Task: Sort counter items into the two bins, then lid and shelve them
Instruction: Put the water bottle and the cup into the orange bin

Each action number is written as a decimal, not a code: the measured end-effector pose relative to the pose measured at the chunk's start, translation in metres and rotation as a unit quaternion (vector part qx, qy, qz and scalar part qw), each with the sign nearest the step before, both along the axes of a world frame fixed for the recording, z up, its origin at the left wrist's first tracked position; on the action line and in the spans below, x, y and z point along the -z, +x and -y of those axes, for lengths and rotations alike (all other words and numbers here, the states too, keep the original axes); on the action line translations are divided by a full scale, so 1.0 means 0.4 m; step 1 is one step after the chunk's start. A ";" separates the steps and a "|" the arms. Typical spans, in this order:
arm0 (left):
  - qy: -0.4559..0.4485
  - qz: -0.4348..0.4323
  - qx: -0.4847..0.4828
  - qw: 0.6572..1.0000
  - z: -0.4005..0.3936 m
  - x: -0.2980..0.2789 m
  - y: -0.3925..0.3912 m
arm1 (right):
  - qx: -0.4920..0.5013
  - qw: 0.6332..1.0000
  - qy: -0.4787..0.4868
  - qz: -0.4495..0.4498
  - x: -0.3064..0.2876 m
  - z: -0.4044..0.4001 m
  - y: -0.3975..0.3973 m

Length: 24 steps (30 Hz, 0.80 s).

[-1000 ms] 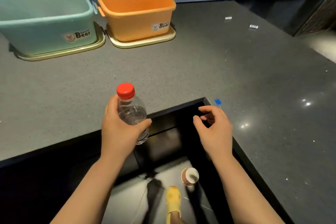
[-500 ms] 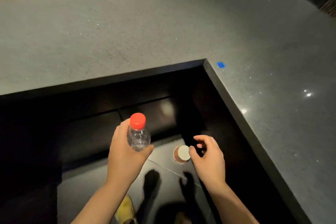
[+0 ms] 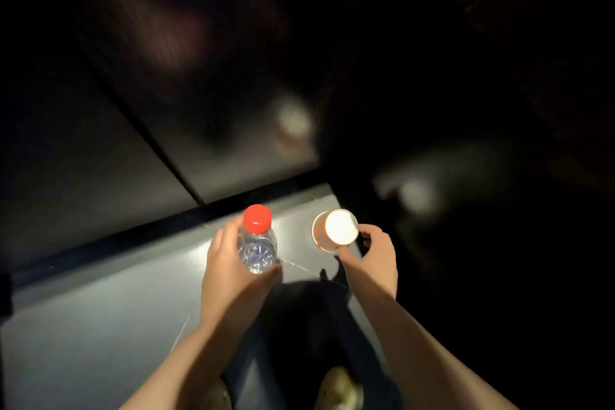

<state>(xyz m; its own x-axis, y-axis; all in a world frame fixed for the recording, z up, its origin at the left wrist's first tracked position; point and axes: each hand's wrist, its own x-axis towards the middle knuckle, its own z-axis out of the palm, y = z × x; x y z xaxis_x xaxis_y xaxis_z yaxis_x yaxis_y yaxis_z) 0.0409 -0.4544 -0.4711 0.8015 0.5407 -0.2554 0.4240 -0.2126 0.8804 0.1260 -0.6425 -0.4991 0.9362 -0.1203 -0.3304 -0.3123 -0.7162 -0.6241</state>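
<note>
Down near the grey floor (image 3: 100, 326), low centre of view: clear plastic water bottle with red screw cap (image 3: 257, 240), upright, cap toward the camera. Left hand (image 3: 233, 276) grips it around the body, fingers curled on its left side, thumb across the near right side. Bottle is held off the floor.

Just right of the bottle, apart from it: small paper cup with orange wall and white inside (image 3: 336, 230), sitting at the far right corner of the lit floor patch, mouth facing up toward the camera. Right hand (image 3: 371, 260) is at the cup's right and near side, thumb and fingers curled toward the rim. Fingertips look to be touching the cup wall, but can't tell if it's a real pinch yet or just contact.

Both forearms run in from the bottom edge, bare.

Outward: dark cabinet panels (image 3: 149, 116) fill the far and left side, a seam running diagonally between two of them, blurry light reflections on the glossy faces. Black baseboard strip sits where panels meet floor. Right side is mostly black, no detail readable. Yellowish shoe (image 3: 339, 388) at bottom edge, between the arms, beside dark trouser legs.
</note>
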 end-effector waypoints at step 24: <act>-0.021 0.055 0.042 0.997 -0.025 0.427 0.065 | -0.033 0.985 -0.159 -0.057 0.568 0.015 0.199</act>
